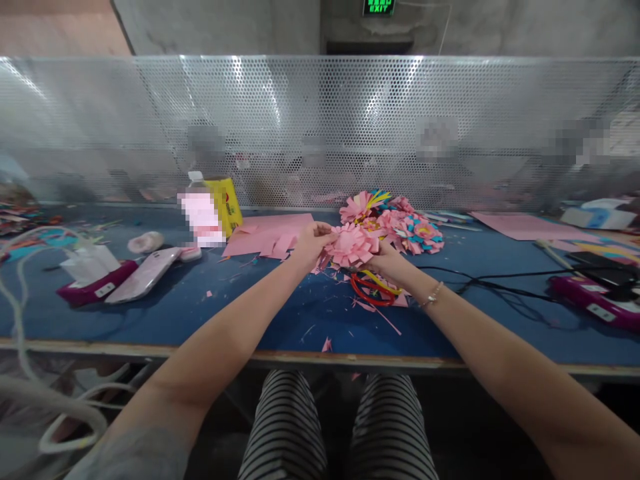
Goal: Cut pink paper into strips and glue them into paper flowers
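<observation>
Gripping a fringed pink paper flower (353,245) with 2 hands, around the middle of the blue table (190,327). Pinching its left rim between the fingers of the left hand (319,241); closed on its right side with the right hand (387,259), though with most fingertips hidden. Judging by the layered petals, well advanced: already cut into strips and gathered into a round head. Hard to tell whether fastened underneath.

Just beyond, toward the far edge and slightly right, heaped together: a cluster of paper flowers (405,223) in pink, yellow and blue, seemingly finished. Too overlapped to count.

Just on the near-edge side, lying among pink scraps: red and yellow loops (361,297), probably scissors handles. Scattered farther toward the near edge, more cutting waste, including a small pink scrap (327,345).

To the left, toward the far edge, lying flat: pink paper (280,230) with cut pieces on top, probably left to be used. Toward the right edge, another pink sheet (530,225), apparently uncut.

Farther out, near the far left corner: a bottle (197,200) just beside a yellow packet (231,207). Toward the left edge, a phone (145,275); near the right edge, a purple power strip (600,303).
</observation>
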{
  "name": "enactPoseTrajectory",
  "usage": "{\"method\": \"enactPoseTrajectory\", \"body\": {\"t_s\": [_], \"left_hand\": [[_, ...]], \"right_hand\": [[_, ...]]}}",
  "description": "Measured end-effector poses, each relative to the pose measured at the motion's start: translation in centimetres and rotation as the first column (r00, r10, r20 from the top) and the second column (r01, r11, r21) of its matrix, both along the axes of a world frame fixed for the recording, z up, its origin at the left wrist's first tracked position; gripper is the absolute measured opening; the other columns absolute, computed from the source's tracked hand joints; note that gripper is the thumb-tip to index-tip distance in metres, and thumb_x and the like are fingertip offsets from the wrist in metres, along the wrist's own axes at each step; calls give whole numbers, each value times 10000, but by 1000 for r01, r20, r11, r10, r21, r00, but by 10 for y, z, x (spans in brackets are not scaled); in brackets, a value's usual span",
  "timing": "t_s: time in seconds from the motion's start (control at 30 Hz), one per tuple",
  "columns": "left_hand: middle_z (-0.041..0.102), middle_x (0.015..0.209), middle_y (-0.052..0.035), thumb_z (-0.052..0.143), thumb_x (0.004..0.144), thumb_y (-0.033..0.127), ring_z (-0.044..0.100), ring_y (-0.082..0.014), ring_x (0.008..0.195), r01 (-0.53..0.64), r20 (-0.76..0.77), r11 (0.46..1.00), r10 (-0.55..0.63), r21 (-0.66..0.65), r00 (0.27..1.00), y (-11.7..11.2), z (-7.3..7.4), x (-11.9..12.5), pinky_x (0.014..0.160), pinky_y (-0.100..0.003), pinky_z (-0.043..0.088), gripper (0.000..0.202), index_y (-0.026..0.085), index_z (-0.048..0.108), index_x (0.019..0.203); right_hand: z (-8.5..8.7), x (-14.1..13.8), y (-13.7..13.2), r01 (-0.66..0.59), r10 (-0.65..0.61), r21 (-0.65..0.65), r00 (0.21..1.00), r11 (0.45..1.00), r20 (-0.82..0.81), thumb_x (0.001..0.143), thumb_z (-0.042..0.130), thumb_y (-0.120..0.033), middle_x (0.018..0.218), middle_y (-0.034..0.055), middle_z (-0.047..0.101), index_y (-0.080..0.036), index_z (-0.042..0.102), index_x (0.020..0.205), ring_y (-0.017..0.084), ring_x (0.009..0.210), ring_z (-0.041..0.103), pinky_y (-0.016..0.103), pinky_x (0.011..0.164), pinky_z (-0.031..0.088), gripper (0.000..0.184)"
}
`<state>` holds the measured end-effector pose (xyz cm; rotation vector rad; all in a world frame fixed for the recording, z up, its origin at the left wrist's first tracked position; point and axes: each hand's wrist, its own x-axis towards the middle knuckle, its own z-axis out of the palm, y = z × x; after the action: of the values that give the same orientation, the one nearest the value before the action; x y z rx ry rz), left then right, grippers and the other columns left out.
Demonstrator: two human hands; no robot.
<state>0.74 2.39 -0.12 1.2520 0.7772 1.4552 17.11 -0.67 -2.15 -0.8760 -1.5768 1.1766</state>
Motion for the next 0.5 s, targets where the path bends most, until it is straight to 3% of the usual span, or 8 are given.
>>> {"method": "enactPoseTrajectory", "body": {"t_s": [0.13,0.3,0.4,0.5], "left_hand": [[513,604,34,637,540,68,472,-45,555,48,-51,999,-47,23,998,1,-3,-1,552,-190,382,196,133,498,662],[532,604,22,627,563,74,481,-46,569,95,-134,994,-87,55,987,-1,-4,1,583,-192,398,158,132,505,645],[530,594,23,626,569,85,475,-44,555,96,-169,994,-84,59,982,-2,-4,2,581,-193,396,149,128,507,647],[531,602,24,631,562,97,476,-44,561,92,-181,993,-78,70,980,-2,-4,2,579,-190,394,155,126,509,652]], "right_hand": [[0,0,-1,-22,16,56,994,998,112,561,625,-210,813,26,633,-161,578,884,149,729,565,278,670,466,330],[4,2,-7,29,-95,244,960,969,263,598,526,-188,697,-3,600,-171,572,742,129,673,511,256,652,434,152],[5,3,-9,55,-132,249,944,967,302,591,507,-204,582,-20,542,-173,538,656,110,580,457,236,565,409,79],[4,3,-8,42,-118,239,942,970,314,601,511,-234,558,-25,522,-167,549,682,103,561,436,228,544,394,111]]}}
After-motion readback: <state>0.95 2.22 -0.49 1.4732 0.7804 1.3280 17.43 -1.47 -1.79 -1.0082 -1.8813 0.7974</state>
